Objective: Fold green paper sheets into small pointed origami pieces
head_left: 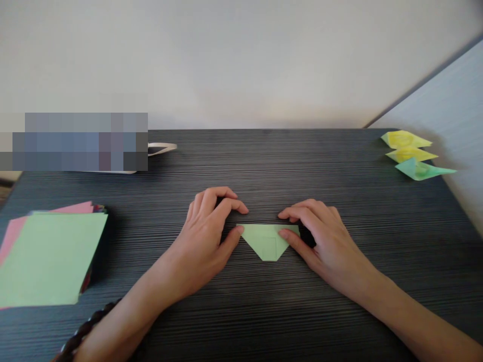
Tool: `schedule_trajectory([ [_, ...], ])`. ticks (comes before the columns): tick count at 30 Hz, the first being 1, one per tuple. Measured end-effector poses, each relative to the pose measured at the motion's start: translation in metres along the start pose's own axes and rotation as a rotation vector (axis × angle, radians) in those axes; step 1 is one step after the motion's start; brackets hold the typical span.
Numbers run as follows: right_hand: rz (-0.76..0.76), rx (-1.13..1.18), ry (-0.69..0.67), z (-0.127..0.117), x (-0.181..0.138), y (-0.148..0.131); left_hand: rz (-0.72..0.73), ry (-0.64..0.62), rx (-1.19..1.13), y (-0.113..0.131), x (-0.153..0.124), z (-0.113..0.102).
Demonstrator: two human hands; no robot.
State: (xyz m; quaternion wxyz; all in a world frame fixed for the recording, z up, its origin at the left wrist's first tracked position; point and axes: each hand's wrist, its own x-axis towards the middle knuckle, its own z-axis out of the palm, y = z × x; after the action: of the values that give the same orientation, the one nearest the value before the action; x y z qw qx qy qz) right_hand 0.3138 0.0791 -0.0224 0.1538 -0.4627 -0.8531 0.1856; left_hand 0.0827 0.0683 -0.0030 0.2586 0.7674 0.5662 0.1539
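A small piece of light green paper (252, 236), folded into a trapezoid with its wide edge away from me, lies on the dark table. Faint crease lines mark a square near its narrow end. My left hand (211, 231) touches the paper's left corner with the thumb tip, its curved fingers apart from the thumb. From the other side, my right hand (320, 234) rests its thumb on the paper's right part. The right index finger is bent above the wide edge, with a gap to the thumb. Neither hand is closed around the paper.
A stack of square paper sheets (49, 256), green on top with pink below, lies at the left. At the far right sit two yellow folded paper pieces (405, 139) and a green one (418, 170). A blurred-out object (79, 143) stands back left. A wall borders the dark table (241, 166).
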Motion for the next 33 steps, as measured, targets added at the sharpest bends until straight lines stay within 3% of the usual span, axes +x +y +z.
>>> schedule_trajectory([
  [7, 0.009, 0.003, -0.010, -0.001, 0.000, 0.000, 0.016, -0.023, -0.036, 0.001, -0.001, -0.003],
  [15, -0.030, 0.016, 0.052, 0.001, 0.001, -0.001, 0.117, 0.066, 0.069, 0.007, -0.001, 0.009],
  [27, -0.058, 0.129, 0.052, -0.001, 0.002, -0.005, 0.138, 0.098, -0.080, 0.003, 0.002, 0.009],
  [30, -0.134, 0.216, 0.134, -0.004, 0.002, -0.008, 0.165, 0.121, -0.220, 0.006, 0.001, 0.010],
  [33, -0.273, 0.169, 0.282, -0.008, 0.001, -0.009, 0.289, 0.197, -0.308, 0.008, 0.001, 0.011],
])
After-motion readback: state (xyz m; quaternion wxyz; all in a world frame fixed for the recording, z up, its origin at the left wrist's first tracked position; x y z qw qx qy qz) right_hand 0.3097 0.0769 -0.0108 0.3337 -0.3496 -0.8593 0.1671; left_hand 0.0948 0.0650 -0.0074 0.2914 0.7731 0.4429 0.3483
